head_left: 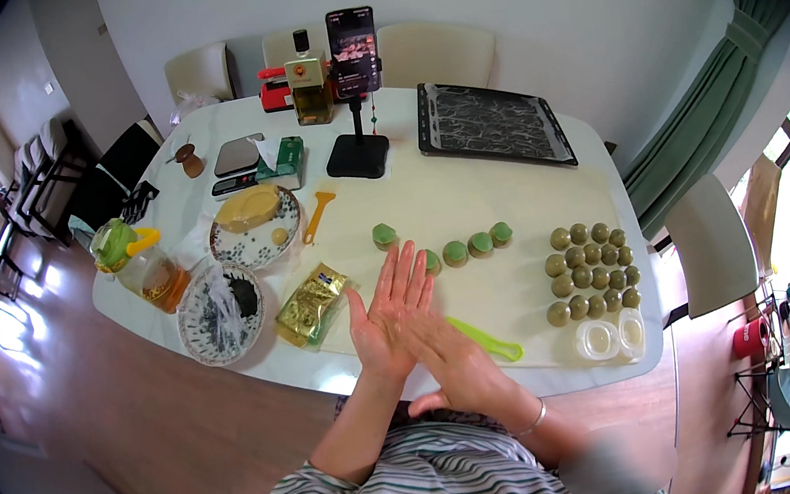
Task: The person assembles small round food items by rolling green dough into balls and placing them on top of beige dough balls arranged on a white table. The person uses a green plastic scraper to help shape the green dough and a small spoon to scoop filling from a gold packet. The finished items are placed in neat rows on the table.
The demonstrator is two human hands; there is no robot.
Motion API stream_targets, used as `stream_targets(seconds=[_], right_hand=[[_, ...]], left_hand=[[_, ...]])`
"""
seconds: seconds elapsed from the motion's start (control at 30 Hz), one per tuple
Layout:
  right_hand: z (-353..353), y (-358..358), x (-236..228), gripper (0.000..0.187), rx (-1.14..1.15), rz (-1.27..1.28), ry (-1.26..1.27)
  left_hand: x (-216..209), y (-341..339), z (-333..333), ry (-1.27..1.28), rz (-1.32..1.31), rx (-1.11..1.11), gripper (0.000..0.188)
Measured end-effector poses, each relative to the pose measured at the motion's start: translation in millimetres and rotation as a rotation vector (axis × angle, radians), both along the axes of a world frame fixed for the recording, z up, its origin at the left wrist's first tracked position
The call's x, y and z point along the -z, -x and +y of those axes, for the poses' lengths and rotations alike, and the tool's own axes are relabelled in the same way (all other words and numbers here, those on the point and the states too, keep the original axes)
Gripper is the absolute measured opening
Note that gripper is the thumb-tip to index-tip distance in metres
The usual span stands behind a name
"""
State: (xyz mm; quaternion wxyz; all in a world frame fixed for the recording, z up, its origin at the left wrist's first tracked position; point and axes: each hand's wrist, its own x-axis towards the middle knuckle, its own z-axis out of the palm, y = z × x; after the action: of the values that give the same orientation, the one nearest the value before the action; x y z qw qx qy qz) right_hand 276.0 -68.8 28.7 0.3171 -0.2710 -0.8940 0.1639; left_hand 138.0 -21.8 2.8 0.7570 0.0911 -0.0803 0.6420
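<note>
Above the table's near side, my left hand (386, 327) is palm up with its fingers stretched out. My right hand (464, 367) lies flat across the left palm, thumb apart. Whether anything sits between the palms is hidden. Beyond my fingertips are several small pale dough pieces with green tops (480, 243), one standing apart to the left and one partly behind my fingers. Beside my right hand lies a bright green plastic utensil (487, 338). Rows of olive-green balls (581, 276) sit on the mat at the right.
Two clear plastic moulds or cups (598, 340) lie near the right edge. At left are a gold packet (314, 305), a bowl (186, 329) with dark dough under plastic wrap, a plate (232, 253) with yellow dough, and a glass pitcher (152, 279). Behind stand a phone (354, 56) and black tray (494, 122).
</note>
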Motion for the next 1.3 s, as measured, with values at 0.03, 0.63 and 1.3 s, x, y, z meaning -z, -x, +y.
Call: stream_targets(seconds=[0.03,0.63,1.3], right_hand=[[-5.3,-2.9,0.1,0.105,-0.04,-0.002,0.013],[-25.2,-5.8,-4.6,0.101,0.083,-0.021,0.017],[-36.8,-6.5,1.5,0.104,0.053,-0.029,-0.064]], left_hand=[[4.0,-2.1,2.2,0.032,-0.025,-0.012,0.08],[8.8,-16.5,-4.0,-0.027,0.026,-0.043,0.075],[12.8,-26.8,-3.4,0.003,0.062,0.004,0.079]])
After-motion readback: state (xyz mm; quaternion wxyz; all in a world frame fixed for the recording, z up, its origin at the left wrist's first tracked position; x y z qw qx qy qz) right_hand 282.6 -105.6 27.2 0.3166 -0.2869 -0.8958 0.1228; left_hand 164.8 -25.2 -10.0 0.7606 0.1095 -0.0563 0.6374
